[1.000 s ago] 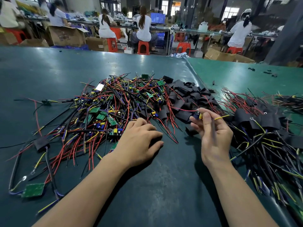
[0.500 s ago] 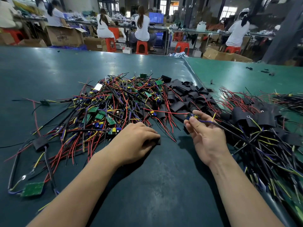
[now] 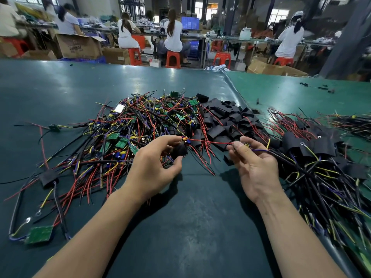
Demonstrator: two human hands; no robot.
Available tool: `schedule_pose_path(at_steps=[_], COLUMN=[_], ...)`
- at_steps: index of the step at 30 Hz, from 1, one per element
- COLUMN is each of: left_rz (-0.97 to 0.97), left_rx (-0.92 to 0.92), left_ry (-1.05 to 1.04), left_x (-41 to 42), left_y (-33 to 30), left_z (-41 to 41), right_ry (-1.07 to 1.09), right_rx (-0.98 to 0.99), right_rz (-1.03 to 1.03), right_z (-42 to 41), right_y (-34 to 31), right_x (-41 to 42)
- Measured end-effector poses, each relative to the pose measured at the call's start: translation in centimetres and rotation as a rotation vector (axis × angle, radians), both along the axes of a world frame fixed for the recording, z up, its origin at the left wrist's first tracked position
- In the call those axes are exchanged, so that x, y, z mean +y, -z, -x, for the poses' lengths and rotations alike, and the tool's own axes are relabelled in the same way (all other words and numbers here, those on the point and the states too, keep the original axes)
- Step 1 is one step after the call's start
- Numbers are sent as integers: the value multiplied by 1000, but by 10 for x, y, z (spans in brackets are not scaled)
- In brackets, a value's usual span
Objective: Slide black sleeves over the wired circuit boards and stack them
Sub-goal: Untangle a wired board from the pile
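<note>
Above the tabletop (image 3: 190,227), the left hand (image 3: 154,167) pinches a black sleeve (image 3: 179,149) while the right hand (image 3: 255,165) grips a wired circuit board (image 3: 245,144), level and just right of it, red wires spanning between.

A black sleeve (image 3: 179,150) is held in the left hand (image 3: 154,167), pinched between thumb and fingers. The right hand (image 3: 255,165) pinches a small board (image 3: 245,144), with a red wire (image 3: 210,141) strung between the hands. Bare boards (image 3: 138,125) with red, black, yellow wires lie heaped left of centre; loose sleeves (image 3: 228,119) are piled just behind the hands; sleeved boards (image 3: 313,147) lie stacked right
</note>
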State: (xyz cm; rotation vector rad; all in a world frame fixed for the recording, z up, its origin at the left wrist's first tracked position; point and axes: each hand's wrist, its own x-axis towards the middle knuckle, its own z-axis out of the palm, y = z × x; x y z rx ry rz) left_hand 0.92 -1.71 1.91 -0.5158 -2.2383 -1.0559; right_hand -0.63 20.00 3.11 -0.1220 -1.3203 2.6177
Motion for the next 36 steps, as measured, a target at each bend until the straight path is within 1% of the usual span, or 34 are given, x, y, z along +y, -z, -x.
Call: schedule_pose_path(at_steps=[6,10,15,20,29,36], left_rz=[-32,-68,-103,-56,-47,-43], left_rx=[37,47,64,33,33,11], left_ry=[-6,18,-2,5,5,3], left_x=[0,-1,-2,-2,-4,-4], left_y=[-1,-1,-1,-1,1,2], left_z=[1,0,1,1,2,3], right_ry=[8,49,59,45,53,31], right_rx=[-3,14,11,11,-5,31], right_rz=[-45,-18,16,29,14,190], right_z=[-1,0,-1,-1,-1,0], right_y=[1,1,0,-2,-1,-4], right_x=[0,2,2,1,1,8])
